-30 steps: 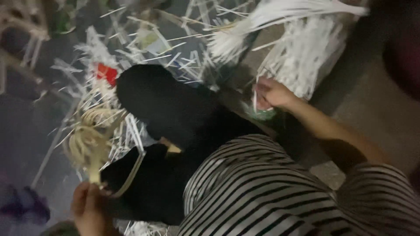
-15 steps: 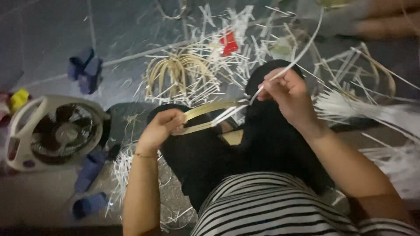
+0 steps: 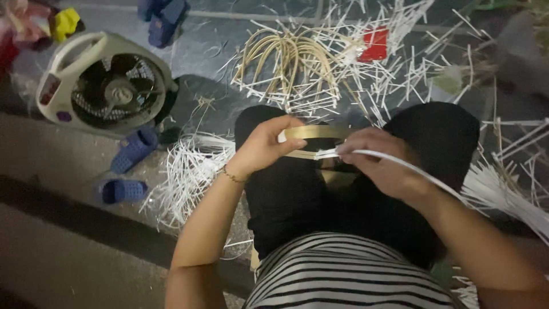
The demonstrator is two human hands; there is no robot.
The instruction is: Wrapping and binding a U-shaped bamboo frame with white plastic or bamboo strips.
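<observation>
The floor [image 3: 51,171] spreads out grey and dim beneath me, and it is littered with white cut strips [image 3: 189,171] everywhere, thick in a heap by my left knee and fanned out to my right. My black-trousered knees [image 3: 286,194] sit up in the middle of it all, my striped shirt [image 3: 343,274] at the bottom. Off to the left lies a pale box fan [image 3: 106,83], flat on its back, with blue slippers [image 3: 134,150] just beside it. Beyond my knees sits a bundle of bent tan canes [image 3: 286,57], arched over like hoops, and a small red thing [image 3: 374,44] lies among the scraps near it.

Now the work itself, right above my lap: my left hand [image 3: 266,146] is curled over one end of a flat tan strip [image 3: 314,133], fingers clamped on it. My right hand [image 3: 380,163] pinches a thin white strip [image 3: 434,177] against the tan one, fingers pressed together on it, and the white strip trails off past my right wrist.
</observation>
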